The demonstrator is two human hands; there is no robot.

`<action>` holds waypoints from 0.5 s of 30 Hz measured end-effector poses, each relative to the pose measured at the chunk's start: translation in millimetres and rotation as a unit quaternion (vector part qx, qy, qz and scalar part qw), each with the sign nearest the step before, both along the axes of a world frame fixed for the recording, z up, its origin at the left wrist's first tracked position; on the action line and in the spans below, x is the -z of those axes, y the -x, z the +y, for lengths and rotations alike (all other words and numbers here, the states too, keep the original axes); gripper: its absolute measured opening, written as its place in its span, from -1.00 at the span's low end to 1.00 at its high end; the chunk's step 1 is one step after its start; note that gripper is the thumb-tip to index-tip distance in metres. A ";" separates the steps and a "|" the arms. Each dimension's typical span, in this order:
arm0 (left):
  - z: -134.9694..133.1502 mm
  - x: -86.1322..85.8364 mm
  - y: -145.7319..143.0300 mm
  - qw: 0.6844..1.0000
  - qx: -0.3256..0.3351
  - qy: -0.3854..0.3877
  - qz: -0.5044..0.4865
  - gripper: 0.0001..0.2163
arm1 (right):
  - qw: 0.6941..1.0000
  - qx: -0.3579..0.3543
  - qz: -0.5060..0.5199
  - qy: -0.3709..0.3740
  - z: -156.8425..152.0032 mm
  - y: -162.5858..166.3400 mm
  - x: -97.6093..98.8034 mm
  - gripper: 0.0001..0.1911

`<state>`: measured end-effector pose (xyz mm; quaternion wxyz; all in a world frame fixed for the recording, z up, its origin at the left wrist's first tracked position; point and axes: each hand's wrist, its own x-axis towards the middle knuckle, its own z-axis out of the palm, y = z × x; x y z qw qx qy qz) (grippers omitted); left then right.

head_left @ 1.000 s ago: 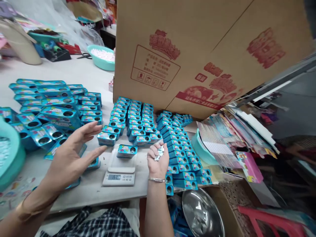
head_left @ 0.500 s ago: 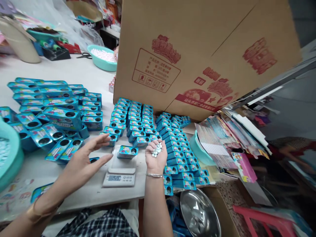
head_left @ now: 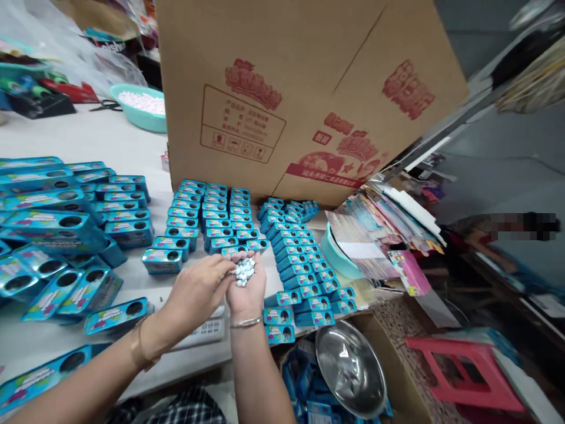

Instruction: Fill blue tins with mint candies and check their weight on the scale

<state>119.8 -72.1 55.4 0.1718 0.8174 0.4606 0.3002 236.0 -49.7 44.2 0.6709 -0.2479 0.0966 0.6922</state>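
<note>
My right hand (head_left: pixel 247 288) is cupped palm-up, holding a small heap of white candies (head_left: pixel 243 272) above the table edge. My left hand (head_left: pixel 198 290) reaches across, its fingertips pinching into that heap. Under both hands lies a white digital scale (head_left: pixel 203 331), mostly hidden. Rows of small blue tins (head_left: pixel 220 219) with a round hole in the lid stand just beyond, and more blue tins (head_left: pixel 304 265) run in rows to the right.
A large brown cardboard box (head_left: pixel 309 88) stands behind the tins. Loose blue tins (head_left: pixel 57 235) pile at left. A teal bowl of white candies (head_left: pixel 139 106) sits far back. A steel bowl (head_left: pixel 351 368), printed leaflets (head_left: pixel 379 229) and a pink stool (head_left: pixel 468 371) lie right.
My left hand swung right from beside the scale to my right palm and now pinches the candies. The view shifted, and both hands now cover the scale and its tin.
</note>
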 end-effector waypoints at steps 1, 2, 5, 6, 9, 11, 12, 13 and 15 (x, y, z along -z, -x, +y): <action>0.6 -0.9 -4.3 1.000 0.008 0.001 0.010 -0.78 | 1.000 -0.001 0.014 0.004 -1.2 0.5 -0.6 -0.72; 0.6 -1.2 -7.5 1.000 0.020 0.008 0.017 -0.79 | 1.000 0.000 0.024 0.008 -2.2 0.3 -0.6 -0.72; -0.9 -0.5 -12.6 0.997 0.043 0.041 0.042 -0.81 | 0.999 0.010 0.030 0.012 -4.4 -2.7 2.2 -0.72; -1.2 -0.5 -13.8 0.996 0.046 0.053 0.055 -0.81 | 0.999 0.012 0.028 0.011 -4.9 -3.9 4.0 -0.73; -0.8 -2.8 -18.2 0.991 0.054 0.081 0.093 -0.83 | 1.000 0.014 0.022 0.008 -6.7 -5.6 10.1 -0.75; -0.1 -5.9 -21.4 0.987 0.053 0.099 0.116 -0.86 | 1.000 0.010 0.026 0.010 -8.2 -5.2 13.7 -0.76; 0.1 -7.6 -22.4 0.985 0.052 0.109 0.122 -0.86 | 0.999 0.009 0.032 0.010 -8.9 -5.0 15.0 -0.76; 0.2 -9.2 -22.5 0.984 0.054 0.122 0.119 -0.86 | 0.999 0.009 0.043 0.010 -9.6 -5.2 15.8 -0.76; 0.5 -11.7 -18.8 0.984 0.064 0.148 0.076 -0.82 | 0.997 0.010 0.071 0.012 -10.7 -7.6 16.2 -0.74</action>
